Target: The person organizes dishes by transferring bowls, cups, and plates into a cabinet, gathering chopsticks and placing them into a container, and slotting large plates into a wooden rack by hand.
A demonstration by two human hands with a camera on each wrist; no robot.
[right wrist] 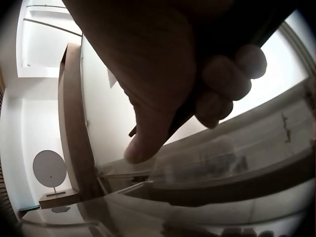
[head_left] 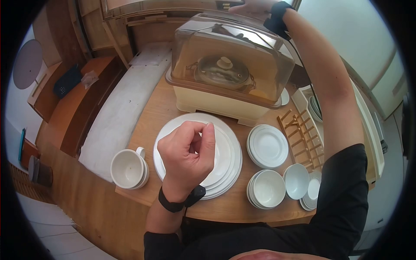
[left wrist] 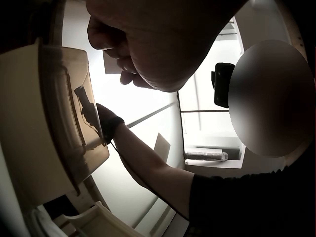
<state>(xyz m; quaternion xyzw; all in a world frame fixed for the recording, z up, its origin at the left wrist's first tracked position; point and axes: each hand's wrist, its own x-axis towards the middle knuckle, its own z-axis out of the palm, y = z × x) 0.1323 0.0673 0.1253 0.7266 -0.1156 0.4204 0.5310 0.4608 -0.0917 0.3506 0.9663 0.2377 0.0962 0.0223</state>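
My left hand [head_left: 186, 149] is held above a stack of white plates [head_left: 236, 173], fingers curled in and thumb against them, with nothing visible in the fist. The left wrist view shows the same hand [left wrist: 148, 44] dark against the light. My right hand [head_left: 253, 8] reaches over the far side of a dish box with a clear brown lid [head_left: 268, 60]. In the right wrist view, the right hand [right wrist: 163, 84] grips a long, flat dark object [right wrist: 217, 29]; its exact kind I cannot tell. Inside the box sits a glass-lidded pot [head_left: 216, 76].
Cups [head_left: 127, 169] stand at the table's left. On the right are small plates [head_left: 268, 145], bowls [head_left: 268, 188], another bowl [head_left: 297, 182] and saucers [head_left: 313, 193]. A wooden dish rack [head_left: 299, 134] lies behind them. Left of the table runs a white-topped bench [head_left: 117, 108].
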